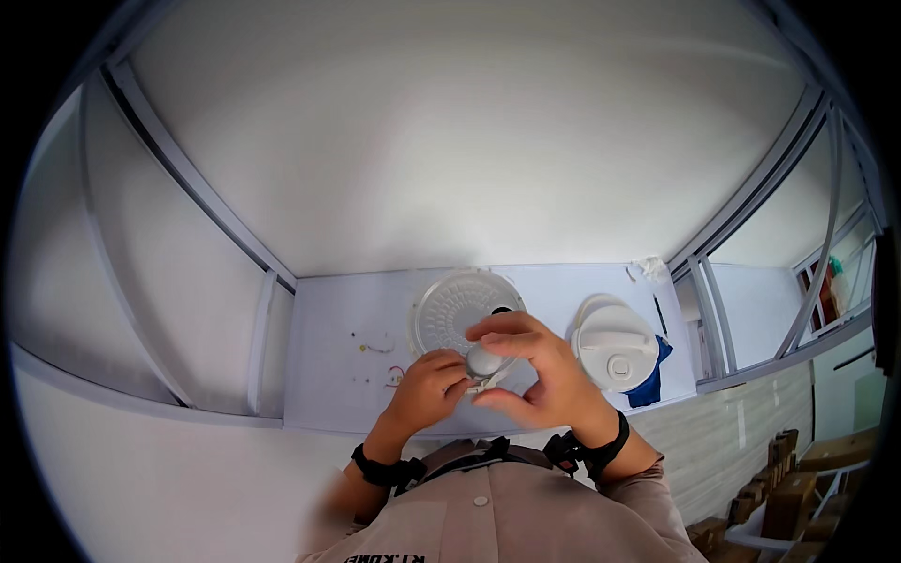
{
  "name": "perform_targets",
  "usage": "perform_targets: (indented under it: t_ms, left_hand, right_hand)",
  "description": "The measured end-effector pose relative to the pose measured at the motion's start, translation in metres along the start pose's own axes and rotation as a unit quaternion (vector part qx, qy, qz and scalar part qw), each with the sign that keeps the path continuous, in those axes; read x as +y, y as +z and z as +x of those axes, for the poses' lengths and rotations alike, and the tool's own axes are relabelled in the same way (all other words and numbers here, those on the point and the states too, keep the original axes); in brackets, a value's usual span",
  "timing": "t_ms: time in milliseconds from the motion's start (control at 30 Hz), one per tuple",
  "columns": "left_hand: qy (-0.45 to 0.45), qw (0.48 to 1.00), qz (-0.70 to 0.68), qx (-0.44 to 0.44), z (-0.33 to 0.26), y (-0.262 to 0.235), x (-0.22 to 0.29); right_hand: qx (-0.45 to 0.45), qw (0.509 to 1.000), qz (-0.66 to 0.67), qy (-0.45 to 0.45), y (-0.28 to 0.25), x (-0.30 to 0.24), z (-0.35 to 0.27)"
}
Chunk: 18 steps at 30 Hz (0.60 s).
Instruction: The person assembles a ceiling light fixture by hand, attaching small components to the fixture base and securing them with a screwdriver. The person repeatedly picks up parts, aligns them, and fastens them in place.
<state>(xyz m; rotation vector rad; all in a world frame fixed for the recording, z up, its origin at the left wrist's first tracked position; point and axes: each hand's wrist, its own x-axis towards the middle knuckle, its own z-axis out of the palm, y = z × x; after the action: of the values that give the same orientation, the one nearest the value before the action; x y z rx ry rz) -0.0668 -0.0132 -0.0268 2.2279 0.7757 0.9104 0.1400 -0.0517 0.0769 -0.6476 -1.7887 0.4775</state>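
My left hand (427,392) is closed, its fingertips pinching the edge of a small round whitish part (483,362) with a pale piece below it. Around the right side of that part, my right hand (552,377) curves with thumb and fingers wide apart; I cannot tell whether a fingertip touches it. Just beyond both hands lies a large translucent white disc (449,314) with a slotted, ribbed pattern. A dark round piece (501,311) shows at its right side, partly behind my right hand.
On the white table (319,375), a white round housing with a handle (616,345) rests on blue cloth (651,387) at the right. A thin black rod (660,316) and crumpled white material (649,268) lie beyond. Leftward are a small yellow piece (363,348) and red wire (394,377).
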Motion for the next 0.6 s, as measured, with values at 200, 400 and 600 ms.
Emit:
perform_targets:
  t_ms: [200,400,600]
  left_hand:
    - [-0.015,1.000,-0.006,-0.005,0.002,-0.001,-0.002]
    - [0.019,0.999,0.023,0.015,0.004,0.002,-0.006]
    - [0.005,1.000,0.025,-0.002,0.004,0.000,-0.007]
  right_hand:
    - [-0.037,0.996,0.067,0.038,0.002,-0.005,-0.004]
    - [0.029,0.998,-0.061,-0.014,0.003,0.003,-0.005]
    - [-0.003,0.996,-0.091,-0.018,0.003,-0.006,0.001]
